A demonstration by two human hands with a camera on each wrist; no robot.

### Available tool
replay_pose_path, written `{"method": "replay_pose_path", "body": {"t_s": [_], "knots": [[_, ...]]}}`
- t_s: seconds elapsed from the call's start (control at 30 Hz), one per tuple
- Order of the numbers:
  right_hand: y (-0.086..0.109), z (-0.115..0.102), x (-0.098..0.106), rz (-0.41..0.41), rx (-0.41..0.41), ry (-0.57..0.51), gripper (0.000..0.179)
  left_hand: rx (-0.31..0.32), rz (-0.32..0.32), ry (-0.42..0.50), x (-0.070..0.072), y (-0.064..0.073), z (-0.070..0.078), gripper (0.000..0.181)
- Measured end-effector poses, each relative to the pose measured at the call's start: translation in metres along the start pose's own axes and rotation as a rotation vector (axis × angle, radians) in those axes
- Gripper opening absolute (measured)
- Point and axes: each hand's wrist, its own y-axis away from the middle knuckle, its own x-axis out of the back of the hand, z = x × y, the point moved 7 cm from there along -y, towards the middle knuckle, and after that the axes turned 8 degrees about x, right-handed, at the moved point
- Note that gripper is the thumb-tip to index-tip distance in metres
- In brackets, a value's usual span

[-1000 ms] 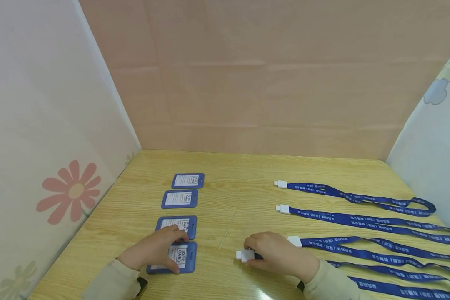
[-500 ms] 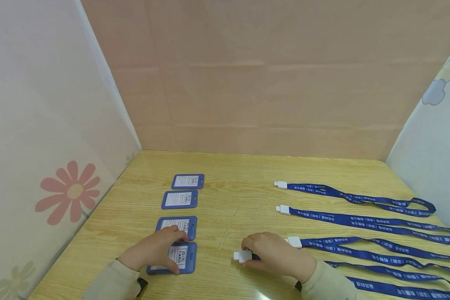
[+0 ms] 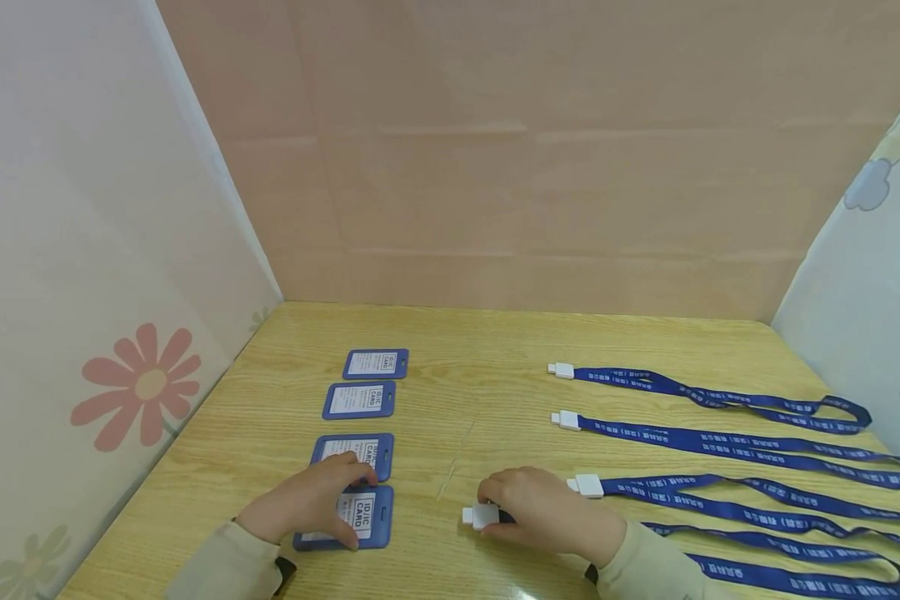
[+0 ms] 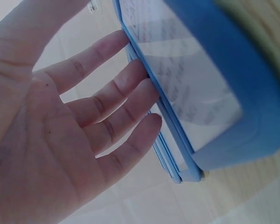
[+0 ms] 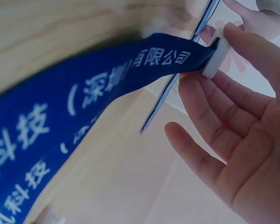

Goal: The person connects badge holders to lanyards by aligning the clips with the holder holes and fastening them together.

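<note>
My left hand (image 3: pixel 307 500) spans the nearest blue ID badge holder (image 3: pixel 373 533), which lies flat on the table. Its thumb sits at the near long edge and the fingertips at the far one; in the left wrist view, the fingers (image 4: pixel 137 88) meet the holder's edge (image 4: pixel 186 140). With thumb and fingers, my right hand (image 3: pixel 536 507) pinches the white plastic clip (image 3: pixel 484 517) of the nearest blue lanyard (image 5: pixel 107 86). The clip's narrow end points left at the badge holder, with a stretch of table between them. White lettering runs along the strap, which trails off right.
Several more blue badge holders (image 3: pixel 358 400) lie in a column beyond the left hand. On the right, more blue lanyards (image 3: pixel 720 439) with white clips (image 3: pixel 566 419) lie in rows on the wooden table (image 3: pixel 465 350). Cloth walls (image 3: pixel 525 208) enclose the back and sides.
My right hand has slid slightly left, bringing the lanyard's clip closer to the badge holder. My left hand stays in place on the holder.
</note>
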Motion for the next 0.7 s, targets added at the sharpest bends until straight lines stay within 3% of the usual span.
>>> {"method": "replay_pose_path", "body": {"t_s": [0.7], "knots": [[-0.0029,-0.0026,-0.0029,0.016,0.023,0.021,0.019,-0.005,-0.002,0.008,-0.0020,-0.0011,-0.0029,0.064]]}}
